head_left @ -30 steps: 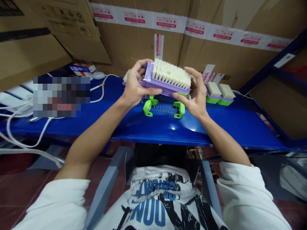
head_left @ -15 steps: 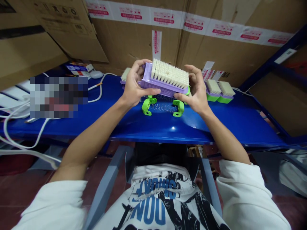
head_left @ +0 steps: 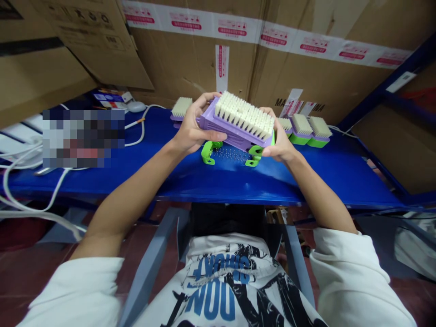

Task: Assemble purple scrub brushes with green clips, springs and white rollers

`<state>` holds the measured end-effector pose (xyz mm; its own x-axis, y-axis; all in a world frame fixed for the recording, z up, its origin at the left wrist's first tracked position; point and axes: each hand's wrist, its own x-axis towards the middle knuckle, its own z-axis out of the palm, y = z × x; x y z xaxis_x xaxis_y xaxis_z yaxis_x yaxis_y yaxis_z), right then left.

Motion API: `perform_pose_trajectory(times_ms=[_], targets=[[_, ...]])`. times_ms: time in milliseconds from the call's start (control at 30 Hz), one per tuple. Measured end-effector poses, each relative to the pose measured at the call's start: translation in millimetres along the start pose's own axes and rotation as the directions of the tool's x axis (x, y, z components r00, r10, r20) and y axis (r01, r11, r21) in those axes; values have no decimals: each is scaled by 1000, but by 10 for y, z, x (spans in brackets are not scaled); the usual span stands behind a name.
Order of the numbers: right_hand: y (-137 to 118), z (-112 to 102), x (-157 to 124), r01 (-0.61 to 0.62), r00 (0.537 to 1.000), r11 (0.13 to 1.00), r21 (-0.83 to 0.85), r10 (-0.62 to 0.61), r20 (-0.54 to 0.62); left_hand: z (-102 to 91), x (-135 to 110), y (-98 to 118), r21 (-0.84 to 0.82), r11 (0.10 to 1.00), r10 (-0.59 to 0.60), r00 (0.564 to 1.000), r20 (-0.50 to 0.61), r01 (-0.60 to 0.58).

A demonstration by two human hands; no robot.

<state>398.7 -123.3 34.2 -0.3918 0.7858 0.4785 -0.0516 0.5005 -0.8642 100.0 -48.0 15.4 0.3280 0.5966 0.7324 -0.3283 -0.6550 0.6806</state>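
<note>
Brush (head_left: 235,129) tipped further, right end lower; right hand (head_left: 281,144) dropped with it; small brush (head_left: 285,123) now visible beyond.

Purple brush block (head_left: 240,119), 1: cream bristles upward; tilted, right end lower; raised above table (head_left: 218,184). Green bracket (head_left: 256,151), 1: at block's right end, partly hidden.

I see brown cardboard (head_left: 190,54) along the back edge of the blue table (head_left: 323,175), with printed tape (head_left: 232,27) across it. White cables (head_left: 51,217) lie at the left end, and a small box (head_left: 111,96) near the back left corner.
</note>
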Motion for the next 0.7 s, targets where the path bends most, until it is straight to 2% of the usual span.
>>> perform_pose_trajectory(times_ms=[100, 267, 467, 567, 700], targets=[[34, -12, 6, -13, 999, 997, 78, 10, 38, -15, -1, -15, -13, 1000, -19, 1000, 22, 19], [43, -8, 8, -4, 997, 995, 103, -4, 80, -34, 13, -4, -97, 994, -39, 995, 94, 49], [54, 52, 45, 122, 987, 973, 196, -139, 76, 85, -20, 141, -151, 983, -92, 992, 87, 105], [33, 98, 21, 75, 996, 969, 237, -86, 36, 141, -36, 206, -161, 982, -80, 989, 120, 99], [-31, 107, -45, -12, 999, 987, 160, 19, -44, 112, -12, 192, -124, 990, -48, 990, 134, 64]])
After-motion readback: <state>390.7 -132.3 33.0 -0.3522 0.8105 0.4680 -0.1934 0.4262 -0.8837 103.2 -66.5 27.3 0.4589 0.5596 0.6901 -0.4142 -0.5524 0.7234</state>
